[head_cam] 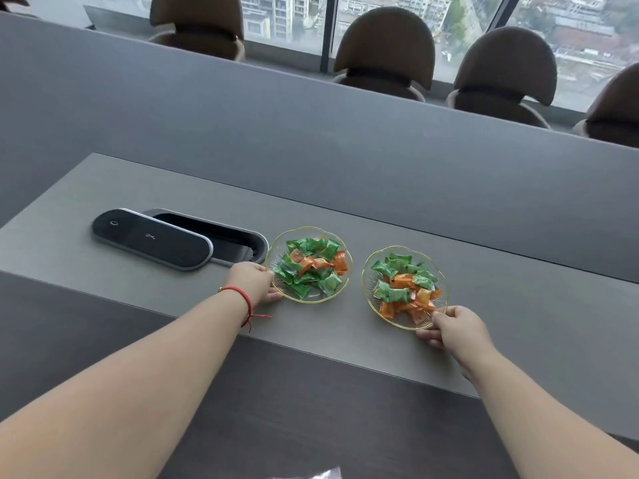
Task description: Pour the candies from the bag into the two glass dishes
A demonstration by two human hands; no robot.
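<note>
Two glass dishes with gold rims stand side by side on the grey table, both holding several green and orange wrapped candies. My left hand [254,283] grips the near-left rim of the left dish [276,248]. My right hand [456,328] pinches the near rim of the right dish [367,288]. A corner of the clear plastic bag [320,474] shows at the bottom edge of the view, lying apart from both hands.
A black oval lid [152,238] lies slid off an open cable box [224,236] set into the table, just left of the left dish. A raised grey partition [311,140] runs behind the dishes. Brown chairs [383,53] stand before the window.
</note>
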